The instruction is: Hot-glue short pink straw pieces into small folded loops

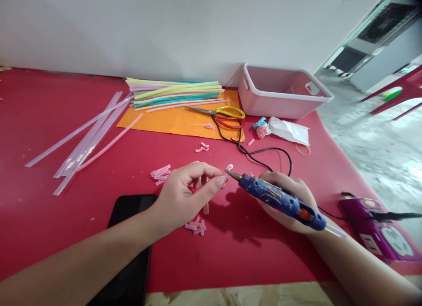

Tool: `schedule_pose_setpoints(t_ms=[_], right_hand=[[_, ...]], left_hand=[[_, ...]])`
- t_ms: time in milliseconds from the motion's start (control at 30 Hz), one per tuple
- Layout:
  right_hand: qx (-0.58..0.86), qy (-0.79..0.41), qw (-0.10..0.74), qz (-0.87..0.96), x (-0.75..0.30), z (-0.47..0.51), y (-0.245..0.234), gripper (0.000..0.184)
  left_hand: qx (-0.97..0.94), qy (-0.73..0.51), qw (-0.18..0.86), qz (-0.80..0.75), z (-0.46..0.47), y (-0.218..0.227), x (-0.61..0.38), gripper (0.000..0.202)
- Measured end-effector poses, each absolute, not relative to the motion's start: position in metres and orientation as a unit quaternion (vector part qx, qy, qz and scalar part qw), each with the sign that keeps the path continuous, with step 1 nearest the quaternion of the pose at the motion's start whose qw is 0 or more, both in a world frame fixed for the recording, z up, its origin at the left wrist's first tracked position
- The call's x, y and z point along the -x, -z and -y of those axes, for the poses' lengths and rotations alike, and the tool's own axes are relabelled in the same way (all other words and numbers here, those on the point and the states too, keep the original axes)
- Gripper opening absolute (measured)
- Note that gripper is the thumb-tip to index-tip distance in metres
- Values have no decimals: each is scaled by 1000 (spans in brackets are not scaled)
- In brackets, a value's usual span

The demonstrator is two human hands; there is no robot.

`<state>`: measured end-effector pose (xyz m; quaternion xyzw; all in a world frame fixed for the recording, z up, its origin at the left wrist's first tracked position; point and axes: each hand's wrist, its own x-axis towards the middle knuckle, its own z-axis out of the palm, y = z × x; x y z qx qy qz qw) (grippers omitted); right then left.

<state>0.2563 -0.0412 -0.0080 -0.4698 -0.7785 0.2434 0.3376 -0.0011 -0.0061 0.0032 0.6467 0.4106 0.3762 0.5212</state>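
My right hand [290, 200] grips a blue glue gun [280, 199], its metal tip pointing left. Right at that tip, my left hand [186, 192] pinches a short pink straw piece [228, 167] between thumb and forefinger. Cut pink straw pieces [160, 173] lie on the red table [49, 218] left of the hand, with more pink pieces [197, 227] under my left wrist. The gun's black cord [263, 154] loops back across the table.
A black phone [132, 244] lies under my left forearm. Clear glue sticks [89, 136] lie at left; coloured straws [174, 92] and scissors [224, 114] rest on orange paper [171, 121]. A white bin [280, 92] stands behind; a purple power strip [379, 231] sits at right.
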Motion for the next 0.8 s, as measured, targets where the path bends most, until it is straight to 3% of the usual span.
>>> schedule_pose_setpoints(t_ms=[800], right_hand=[[422, -229, 321, 816, -264, 39, 5, 27]], left_hand=[[-640, -371, 524, -422, 5, 1, 0, 13]])
